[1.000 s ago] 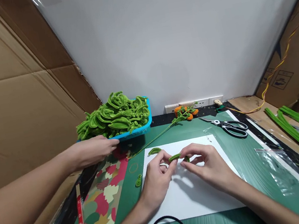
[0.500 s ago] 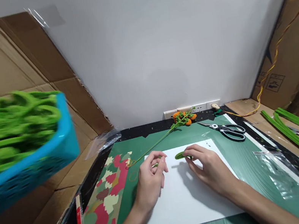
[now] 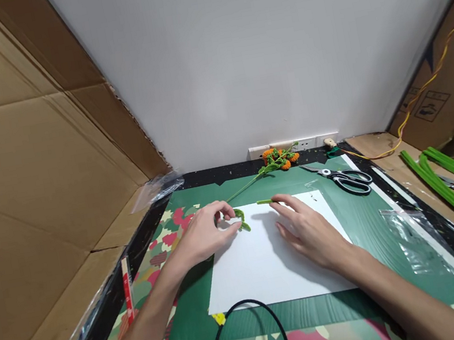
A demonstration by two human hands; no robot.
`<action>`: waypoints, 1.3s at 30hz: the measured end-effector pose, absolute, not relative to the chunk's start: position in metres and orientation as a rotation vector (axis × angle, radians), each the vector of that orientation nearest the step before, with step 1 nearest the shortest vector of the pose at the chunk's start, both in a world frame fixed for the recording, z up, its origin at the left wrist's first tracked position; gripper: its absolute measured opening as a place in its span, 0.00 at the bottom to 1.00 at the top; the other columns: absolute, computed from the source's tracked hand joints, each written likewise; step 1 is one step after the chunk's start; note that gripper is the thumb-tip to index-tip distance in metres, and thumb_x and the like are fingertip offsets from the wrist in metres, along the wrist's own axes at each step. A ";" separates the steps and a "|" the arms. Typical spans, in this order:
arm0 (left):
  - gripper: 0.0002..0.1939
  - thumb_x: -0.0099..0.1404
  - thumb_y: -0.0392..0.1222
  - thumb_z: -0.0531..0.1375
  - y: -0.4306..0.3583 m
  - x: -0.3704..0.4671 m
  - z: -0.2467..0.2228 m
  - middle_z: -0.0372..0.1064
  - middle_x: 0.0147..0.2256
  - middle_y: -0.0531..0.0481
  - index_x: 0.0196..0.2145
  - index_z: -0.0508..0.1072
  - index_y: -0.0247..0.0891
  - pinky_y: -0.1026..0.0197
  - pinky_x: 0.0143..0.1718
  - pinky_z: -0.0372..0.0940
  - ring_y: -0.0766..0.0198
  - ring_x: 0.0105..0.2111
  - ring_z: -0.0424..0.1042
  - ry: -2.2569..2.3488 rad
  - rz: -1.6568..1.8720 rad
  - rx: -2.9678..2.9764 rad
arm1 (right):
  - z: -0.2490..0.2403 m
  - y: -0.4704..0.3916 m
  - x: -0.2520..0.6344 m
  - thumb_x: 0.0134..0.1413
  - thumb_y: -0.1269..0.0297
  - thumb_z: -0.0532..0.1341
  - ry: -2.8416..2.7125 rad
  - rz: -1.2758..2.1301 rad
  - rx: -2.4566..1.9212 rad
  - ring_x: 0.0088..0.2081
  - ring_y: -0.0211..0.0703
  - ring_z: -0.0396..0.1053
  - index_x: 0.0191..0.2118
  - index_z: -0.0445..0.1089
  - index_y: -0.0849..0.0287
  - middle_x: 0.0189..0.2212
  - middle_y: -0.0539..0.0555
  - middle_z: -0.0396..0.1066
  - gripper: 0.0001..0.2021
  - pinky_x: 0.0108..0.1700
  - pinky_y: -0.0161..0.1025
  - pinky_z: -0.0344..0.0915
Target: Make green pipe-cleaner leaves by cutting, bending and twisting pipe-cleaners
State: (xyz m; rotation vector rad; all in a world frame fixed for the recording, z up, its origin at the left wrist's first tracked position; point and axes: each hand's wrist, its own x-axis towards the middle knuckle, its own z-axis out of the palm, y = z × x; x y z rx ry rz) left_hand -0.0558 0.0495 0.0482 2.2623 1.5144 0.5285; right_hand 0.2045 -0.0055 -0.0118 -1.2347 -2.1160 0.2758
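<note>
Nearest to me a black cable (image 3: 255, 329) loops over the front edge of the white paper sheet (image 3: 270, 268), which lies on the green cutting mat (image 3: 364, 228). My left hand (image 3: 201, 236) rests at the sheet's far left corner, its fingertips closed lightly on a small bent green pipe cleaner piece (image 3: 241, 219). My right hand (image 3: 308, 229) lies flat and open on the sheet, with the index finger touching a short straight green piece (image 3: 264, 202) at the far edge. The two hands are apart. I judge that it is better to pinch each piece near its end, so that the fuzzy wire does not roll. Farther away are the scissors (image 3: 345, 179) and an orange pipe cleaner flower (image 3: 280, 158) by the wall.
</note>
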 end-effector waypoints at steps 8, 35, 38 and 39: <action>0.06 0.62 0.45 0.65 0.051 -0.059 0.041 0.76 0.37 0.49 0.35 0.78 0.41 0.57 0.36 0.60 0.56 0.35 0.72 1.511 0.323 2.442 | -0.017 -0.002 0.207 0.66 0.71 0.59 -2.176 0.271 -1.276 0.65 0.62 0.66 0.66 0.65 0.57 0.65 0.66 0.65 0.24 0.63 0.59 0.69; 0.21 0.56 0.58 0.68 0.058 -0.111 0.067 0.62 0.17 0.55 0.18 0.69 0.43 0.61 0.21 0.47 0.63 0.17 0.58 1.681 0.126 2.133 | -0.013 0.001 0.205 0.60 0.74 0.59 -1.856 0.416 -1.337 0.38 0.49 0.73 0.42 0.71 0.55 0.37 0.54 0.77 0.09 0.41 0.41 0.65; 0.17 0.51 0.57 0.72 0.056 -0.125 0.065 0.68 0.20 0.53 0.20 0.76 0.43 0.62 0.20 0.50 0.62 0.19 0.63 1.540 0.013 1.973 | -0.015 0.002 0.205 0.61 0.73 0.59 -1.822 0.439 -1.324 0.36 0.46 0.73 0.45 0.72 0.54 0.38 0.53 0.77 0.10 0.39 0.39 0.64; 0.16 0.50 0.56 0.72 0.055 -0.127 0.064 0.69 0.20 0.53 0.20 0.76 0.42 0.62 0.20 0.51 0.62 0.19 0.64 1.511 -0.030 1.934 | -0.016 0.003 0.204 0.61 0.73 0.59 -1.813 0.451 -1.321 0.35 0.46 0.72 0.45 0.72 0.54 0.38 0.53 0.77 0.10 0.38 0.39 0.64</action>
